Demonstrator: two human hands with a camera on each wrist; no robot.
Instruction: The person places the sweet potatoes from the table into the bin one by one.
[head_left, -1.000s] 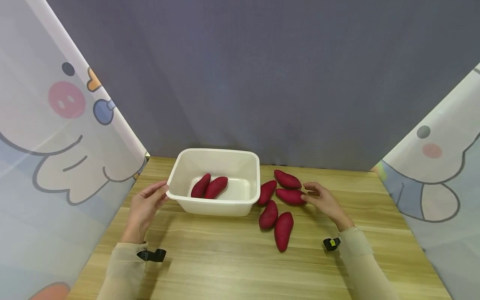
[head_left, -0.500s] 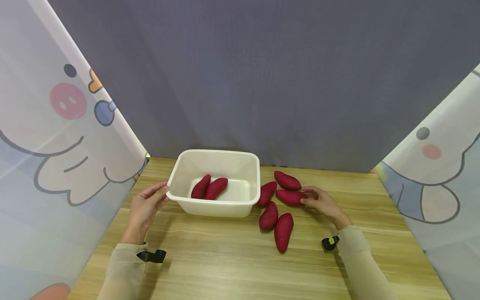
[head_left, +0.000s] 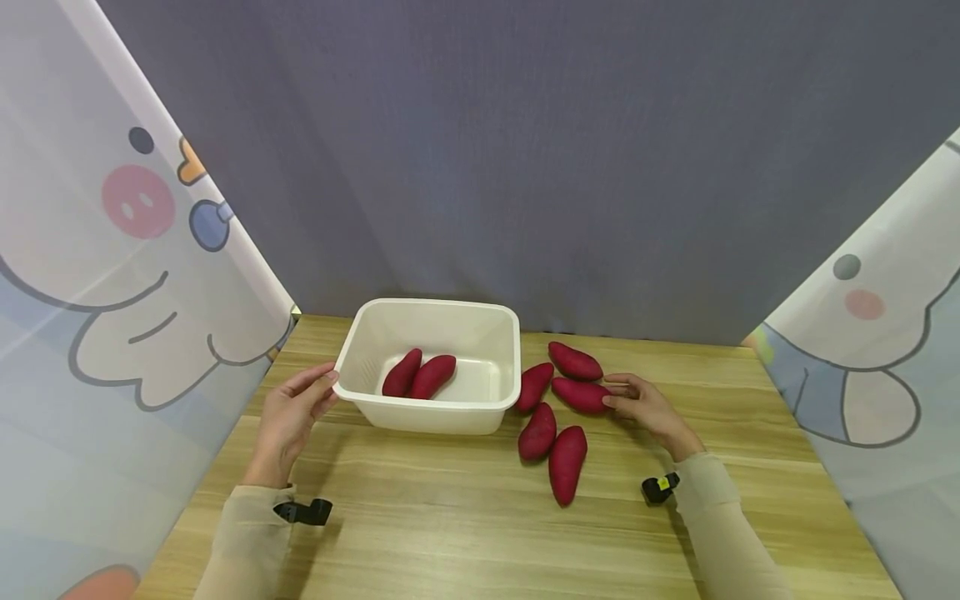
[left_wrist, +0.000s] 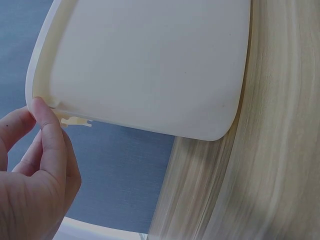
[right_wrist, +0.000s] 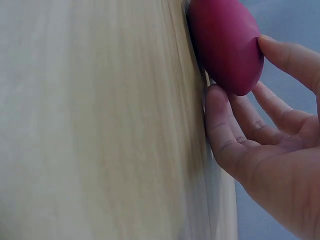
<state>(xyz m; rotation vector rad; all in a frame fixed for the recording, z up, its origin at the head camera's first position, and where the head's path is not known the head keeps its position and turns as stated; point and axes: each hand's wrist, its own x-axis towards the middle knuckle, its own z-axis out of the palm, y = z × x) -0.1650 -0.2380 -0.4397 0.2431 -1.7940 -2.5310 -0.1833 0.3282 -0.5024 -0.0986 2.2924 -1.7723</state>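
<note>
Two red sweet potatoes (head_left: 432, 377) lie side by side in the white tub (head_left: 427, 418) towards the far edge of the worktop (head_left: 420, 517), and five more lie out to its right. The person's left hand (head_left: 288, 417) pinches the tub's left rim between thumb and fingers, most likely to steady it. Their right hand (head_left: 651, 415) has thumb and fingertips around the right end of the gripped sweet potato (head_left: 581, 395), which looks to be resting on the wood. I'd guess the grip sits there because that end is free, while the other is crowded by the far sweet potato (head_left: 574, 361) and the leftmost sweet potato (head_left: 534, 386). The gripped one's long axis runs mostly left to right, its right end a little nearer, its left tip aimed towards the tub. The far one lies almost parallel, just beyond it. The leftmost slants from near left to far right, close beside the tub; whether they touch I can't tell. Nearer, the middle sweet potato (head_left: 537, 432) slants similarly but more steeply, and the nearest sweet potato (head_left: 567, 465) lies almost straight along the near-far line.
</note>
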